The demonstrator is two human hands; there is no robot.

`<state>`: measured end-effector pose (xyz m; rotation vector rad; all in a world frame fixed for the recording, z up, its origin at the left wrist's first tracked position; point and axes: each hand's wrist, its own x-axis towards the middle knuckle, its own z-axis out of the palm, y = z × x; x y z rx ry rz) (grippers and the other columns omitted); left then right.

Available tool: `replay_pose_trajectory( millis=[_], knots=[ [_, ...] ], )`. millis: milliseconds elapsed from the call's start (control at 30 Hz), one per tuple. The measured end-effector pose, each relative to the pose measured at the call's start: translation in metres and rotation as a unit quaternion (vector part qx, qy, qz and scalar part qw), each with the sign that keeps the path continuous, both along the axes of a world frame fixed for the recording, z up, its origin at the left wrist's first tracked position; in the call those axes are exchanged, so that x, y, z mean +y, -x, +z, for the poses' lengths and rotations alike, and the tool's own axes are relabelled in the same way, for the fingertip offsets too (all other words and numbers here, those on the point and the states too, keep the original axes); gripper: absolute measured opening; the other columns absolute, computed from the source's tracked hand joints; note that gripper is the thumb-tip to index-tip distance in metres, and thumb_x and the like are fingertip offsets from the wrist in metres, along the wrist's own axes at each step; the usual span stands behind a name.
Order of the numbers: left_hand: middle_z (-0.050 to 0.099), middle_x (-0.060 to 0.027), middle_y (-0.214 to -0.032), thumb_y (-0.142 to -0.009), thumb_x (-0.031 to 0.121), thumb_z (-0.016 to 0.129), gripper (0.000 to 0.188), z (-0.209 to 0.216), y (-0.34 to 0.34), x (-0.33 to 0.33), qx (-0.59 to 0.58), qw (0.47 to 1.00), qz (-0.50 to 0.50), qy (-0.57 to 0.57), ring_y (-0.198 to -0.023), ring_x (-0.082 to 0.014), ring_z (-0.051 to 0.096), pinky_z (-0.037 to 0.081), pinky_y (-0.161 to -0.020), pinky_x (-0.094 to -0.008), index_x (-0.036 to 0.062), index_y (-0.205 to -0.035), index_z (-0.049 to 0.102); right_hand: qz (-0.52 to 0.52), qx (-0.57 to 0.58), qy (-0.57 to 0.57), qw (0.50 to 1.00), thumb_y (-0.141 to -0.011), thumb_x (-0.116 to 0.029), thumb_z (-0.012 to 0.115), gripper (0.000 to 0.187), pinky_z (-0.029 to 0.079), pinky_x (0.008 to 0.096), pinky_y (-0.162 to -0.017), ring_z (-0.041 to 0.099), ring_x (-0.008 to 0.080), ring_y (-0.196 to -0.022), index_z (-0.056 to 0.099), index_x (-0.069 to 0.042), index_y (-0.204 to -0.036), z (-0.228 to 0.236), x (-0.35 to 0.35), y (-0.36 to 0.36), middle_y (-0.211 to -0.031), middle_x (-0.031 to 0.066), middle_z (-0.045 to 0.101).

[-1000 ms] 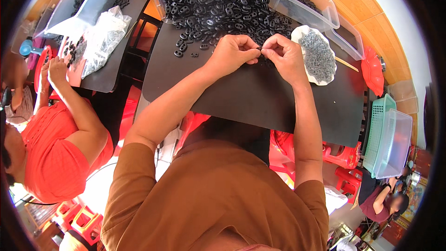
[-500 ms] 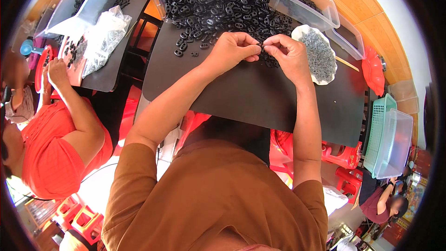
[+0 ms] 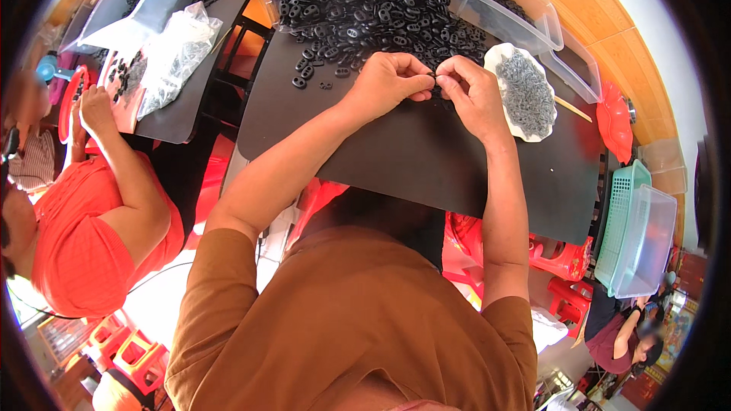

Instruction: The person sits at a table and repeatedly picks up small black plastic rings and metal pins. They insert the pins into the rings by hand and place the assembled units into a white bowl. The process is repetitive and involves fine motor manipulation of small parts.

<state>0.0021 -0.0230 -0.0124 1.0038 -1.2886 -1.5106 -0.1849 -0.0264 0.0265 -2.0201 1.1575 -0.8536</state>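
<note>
Over the dark table [image 3: 365,144], my left hand [image 3: 392,84] and my right hand [image 3: 474,95] meet fingertip to fingertip. Each pinches with thumb and forefinger at a small black plastic piece [image 3: 435,74], mostly hidden by the fingers. Just beyond them spreads a large heap of black oval plastic pieces with holes [image 3: 365,0], a few lying loose to the left of the heap. Close by my right hand, a pale scallop-edged dish [image 3: 499,52] holds many tiny translucent grey parts [image 3: 525,95].
Clear plastic bins [image 3: 518,21] flank the heap on the right. Farther right are a red scalloped dish [image 3: 614,122] and a green basket [image 3: 620,221]. At left, a person in red [image 3: 106,236] works at another table with a clear bag [image 3: 179,53]. Red stools [image 3: 137,358] stand below.
My hands keep the same pinch, fingertips together, with the small black piece between them. The whole view has shifted slightly, and the table appears a little farther right.
</note>
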Motion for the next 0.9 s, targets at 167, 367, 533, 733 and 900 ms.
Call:
replay_pose_trajectory(
  millis=[167, 367, 533, 733, 900],
  knots=[
    [0.071, -0.0102, -0.088, -0.090, 0.007, 0.069, 0.010, -0.005, 0.004, 0.000, 0.070, 0.997, 0.013, -0.011, -0.079, -0.0128, 0.069, 0.058, -0.073, -0.0241, -0.0024, -0.094, 0.066, -0.003, -0.108, -0.100, 0.989, -0.090, -0.006, 0.064, 0.008, 0.052, 0.0242, -0.070, 0.061, 0.0073, -0.078, 0.063, -0.002, -0.098, -0.006, -0.001, 0.001, -0.088, 0.0015, 0.065],
    [0.070, -0.0104, -0.092, -0.091, 0.006, 0.068, 0.010, -0.006, 0.004, 0.009, 0.107, 0.994, 0.006, -0.018, -0.082, -0.0141, 0.069, 0.058, -0.075, -0.0242, -0.0016, -0.096, 0.065, 0.025, -0.187, -0.141, 0.972, -0.092, -0.009, 0.067, 0.014, 0.054, 0.0235, -0.073, 0.062, 0.0072, -0.080, 0.064, -0.003, -0.104, -0.019, 0.000, 0.000, -0.090, 0.0017, 0.066],
    [0.070, -0.0098, -0.095, -0.091, 0.007, 0.068, 0.011, -0.011, 0.000, 0.014, 0.139, 0.989, 0.009, -0.046, -0.083, -0.0138, 0.069, 0.058, -0.076, -0.0238, -0.0010, -0.098, 0.065, 0.022, -0.202, -0.137, 0.969, -0.091, -0.010, 0.068, 0.015, 0.054, 0.0232, -0.072, 0.063, 0.0075, -0.079, 0.064, -0.003, -0.104, -0.018, 0.007, -0.002, -0.089, 0.0015, 0.066],
    [0.070, -0.0096, -0.095, -0.091, 0.007, 0.068, 0.011, -0.013, 0.002, 0.014, 0.136, 0.989, 0.006, -0.050, -0.083, -0.0137, 0.069, 0.058, -0.076, -0.0235, -0.0009, -0.099, 0.065, -0.017, -0.220, -0.103, 0.970, -0.092, -0.010, 0.067, 0.012, 0.053, 0.0229, -0.070, 0.063, 0.0076, -0.078, 0.065, -0.003, -0.101, -0.016, 0.016, -0.003, -0.088, 0.0011, 0.067],
    [0.070, -0.0101, -0.094, -0.091, 0.006, 0.068, 0.010, -0.013, 0.002, 0.015, 0.121, 0.992, -0.002, -0.034, -0.082, -0.0138, 0.069, 0.058, -0.075, -0.0234, -0.0017, -0.097, 0.066, -0.030, -0.187, -0.065, 0.980, -0.093, -0.009, 0.064, 0.007, 0.053, 0.0231, -0.068, 0.064, 0.0076, -0.076, 0.066, -0.003, -0.095, -0.022, 0.014, -0.002, -0.084, 0.0008, 0.067]
  ],
)
